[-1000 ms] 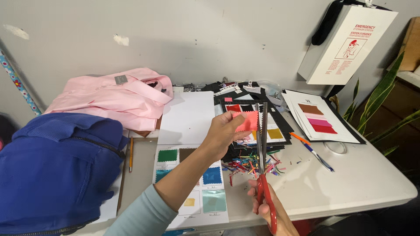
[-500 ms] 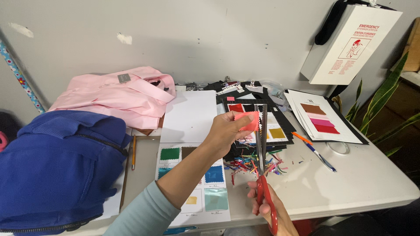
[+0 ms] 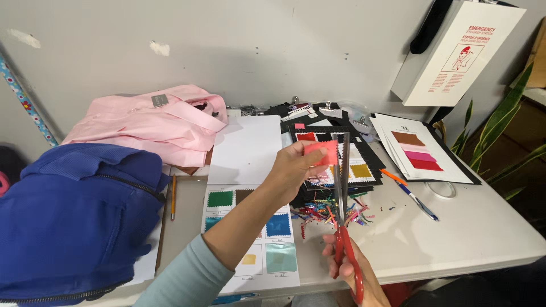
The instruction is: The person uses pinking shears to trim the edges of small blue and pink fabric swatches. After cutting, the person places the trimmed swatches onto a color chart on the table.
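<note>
Above the cluttered white table (image 3: 455, 227), the left hand (image 3: 293, 167) pinches a small coral-pink fabric square (image 3: 321, 152) against the blades of red-handled pinking shears (image 3: 344, 216), gripped by the right hand (image 3: 352, 273).

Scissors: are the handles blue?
No, the scissors in the right hand have red handles, their blades pointing up beside the pink swatch held by the left hand.

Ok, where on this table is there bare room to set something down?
Bare tabletop lies at the right front, between the blue pen and the table's edge. The middle is crowded with swatch sheets and scraps; the blue bag fills the left.
</note>
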